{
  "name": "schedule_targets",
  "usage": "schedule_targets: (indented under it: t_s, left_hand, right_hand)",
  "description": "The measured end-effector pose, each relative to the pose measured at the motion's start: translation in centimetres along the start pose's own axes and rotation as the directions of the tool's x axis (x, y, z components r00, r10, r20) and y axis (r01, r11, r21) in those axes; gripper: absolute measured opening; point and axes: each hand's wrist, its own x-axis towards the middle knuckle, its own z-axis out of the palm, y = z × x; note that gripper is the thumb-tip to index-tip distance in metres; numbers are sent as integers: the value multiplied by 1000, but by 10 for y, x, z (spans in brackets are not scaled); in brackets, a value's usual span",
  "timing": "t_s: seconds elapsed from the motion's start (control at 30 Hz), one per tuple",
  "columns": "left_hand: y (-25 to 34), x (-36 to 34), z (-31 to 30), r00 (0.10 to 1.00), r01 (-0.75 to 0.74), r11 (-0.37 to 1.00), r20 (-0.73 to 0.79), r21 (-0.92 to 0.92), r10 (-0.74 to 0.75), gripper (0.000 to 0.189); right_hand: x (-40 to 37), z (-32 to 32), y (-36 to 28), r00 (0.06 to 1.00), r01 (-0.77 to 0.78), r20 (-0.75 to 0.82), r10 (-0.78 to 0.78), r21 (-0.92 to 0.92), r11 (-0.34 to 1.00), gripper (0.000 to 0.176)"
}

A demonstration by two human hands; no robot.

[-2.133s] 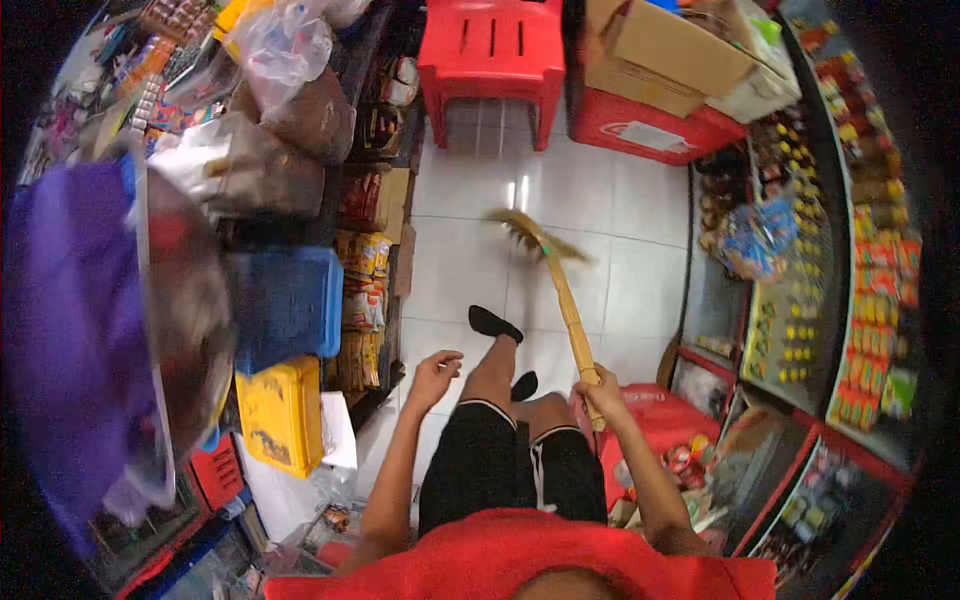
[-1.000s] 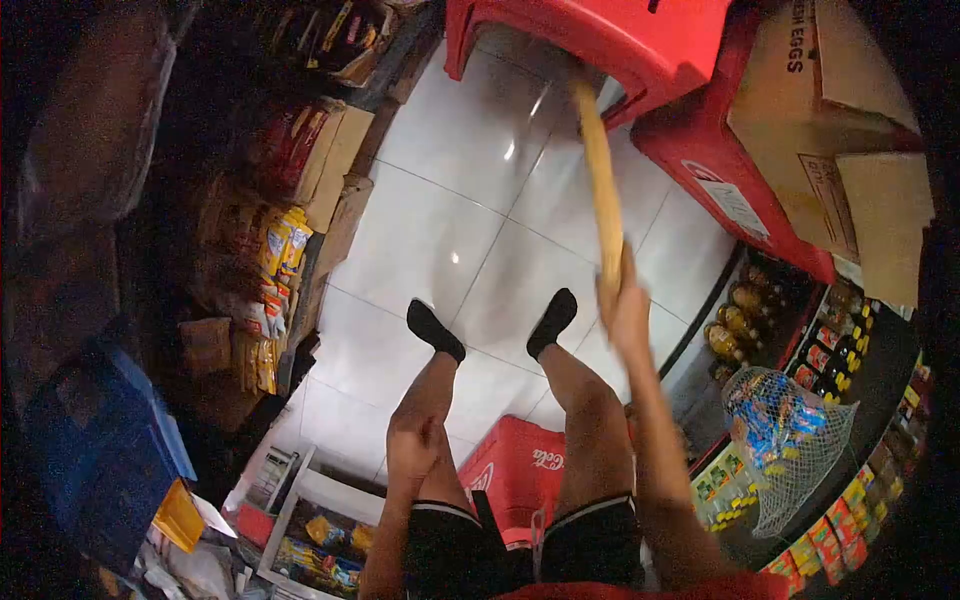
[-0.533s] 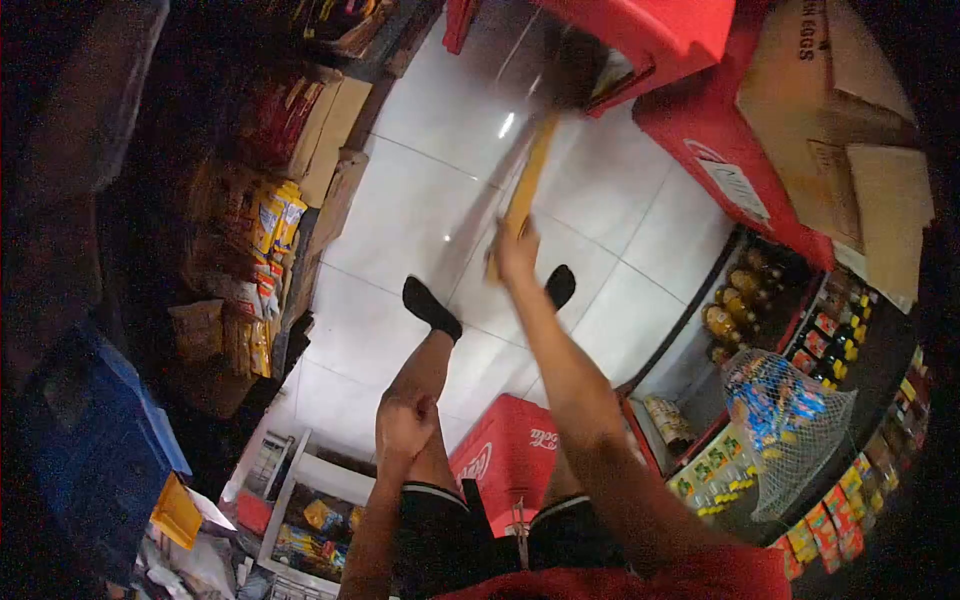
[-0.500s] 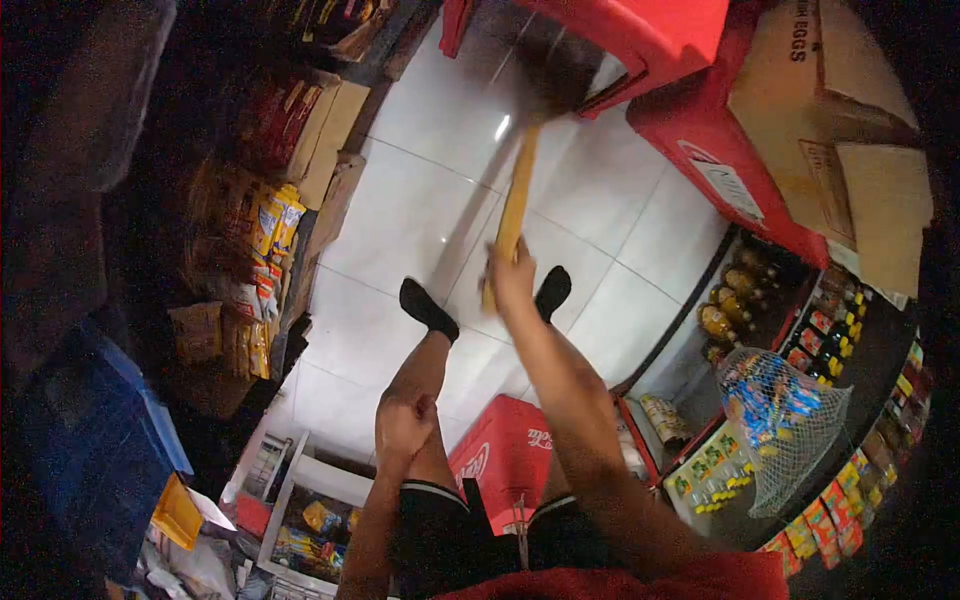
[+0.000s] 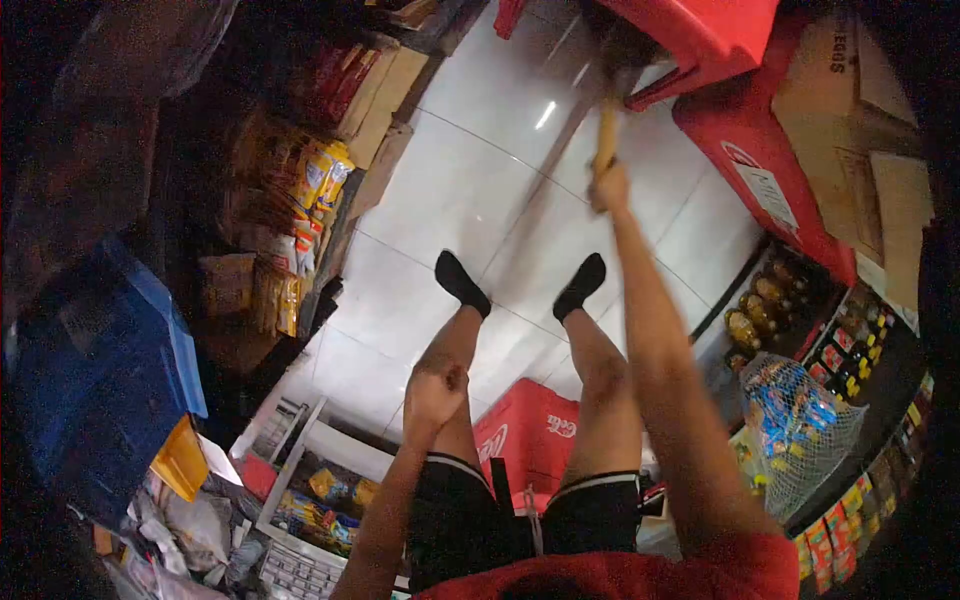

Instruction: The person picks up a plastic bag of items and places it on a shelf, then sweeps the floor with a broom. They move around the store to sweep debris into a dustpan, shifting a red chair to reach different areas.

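Note:
My right hand [image 5: 609, 188] is closed around the yellow handle of a broom [image 5: 607, 138], with that arm stretched far forward. The broom's dark, blurred head reaches into the shadow under a red plastic table or stool [image 5: 705, 30], so its shape is hard to make out. My left hand [image 5: 436, 396] rests in a loose fist on my left knee, nothing visible in it. Between my feet in black socks and the broom lies the white tiled floor [image 5: 470, 180].
Left, shelves hold yellow snack packs [image 5: 320, 175] beside a blue plastic bin [image 5: 150, 340]. A red Coca-Cola seat [image 5: 530, 425] is beneath me. Right stand a red Coca-Cola chair [image 5: 750, 170], cardboard boxes [image 5: 880, 150], bottles [image 5: 750, 320] and a net bag of blue packets [image 5: 800, 410].
My right hand has pushed the broom forward and right, its head further under the red furniture. My left hand stays at my knee. The whole view has shifted slightly.

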Motion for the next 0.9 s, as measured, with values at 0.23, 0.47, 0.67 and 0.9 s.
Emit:
schedule_targets:
  t_s: [0.23, 0.47, 0.67, 0.9]
  left_hand:
    - [28, -4, 7, 998, 44, 999, 54, -26, -42, 22]
    - [39, -17, 15, 996, 83, 994, 29, -76, -81, 28]
    - [55, -21, 17, 984, 165, 985, 73, -50, -161, 25]
    - [70, -30, 30, 969, 208, 975, 155, -81, -194, 19]
  right_hand:
    - [-256, -72, -31, 925, -125, 349, 154, -103, 987, 52]
    - [-118, -63, -121, 832, 480, 350, -430, -68, 874, 48]
    - [-72, 36, -85, 827, 492, 527, -196, -508, 707, 31]
    - [-217, -120, -18, 811, 229, 560, 170, -571, 788, 52]
